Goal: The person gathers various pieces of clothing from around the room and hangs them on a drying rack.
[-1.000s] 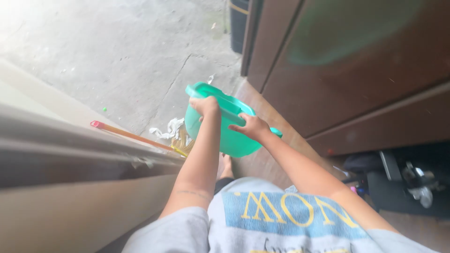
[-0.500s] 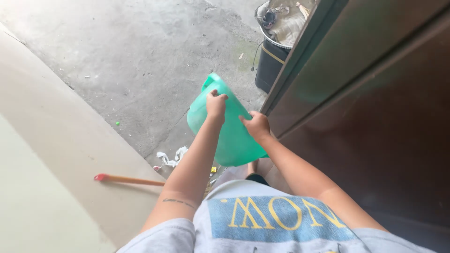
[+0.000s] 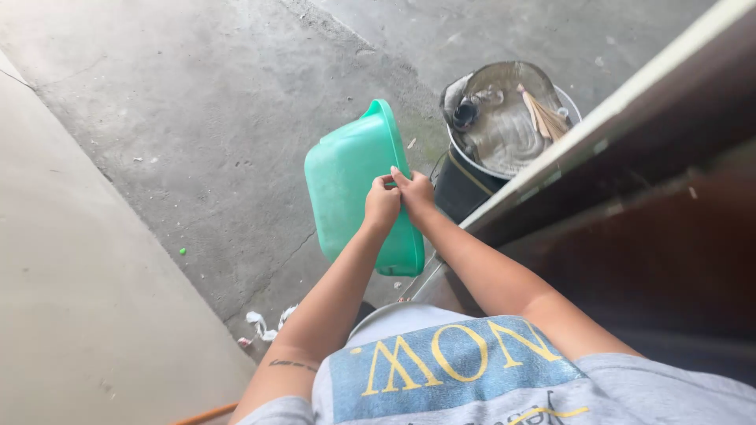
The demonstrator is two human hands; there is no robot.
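Head view: green plastic basin [image 3: 350,185] held on edge over the concrete floor [image 3: 197,102], hollow side turned away, just beside a lined trash bin [image 3: 504,126]. Left hand [image 3: 381,206] and right hand [image 3: 416,194] both clenched on the basin's near rim, side by side and touching. Crumpled white scraps [image 3: 264,324] lie on the floor below. Risk, as a judgement: both grips sit on one edge, so the basin could pivot or slip; any contents tipped out could miss the bin and scatter.

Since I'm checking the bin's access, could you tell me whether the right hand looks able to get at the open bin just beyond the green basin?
Probably yes: the right hand grips the green basin rim, and the bin stands open beside it, nothing between.
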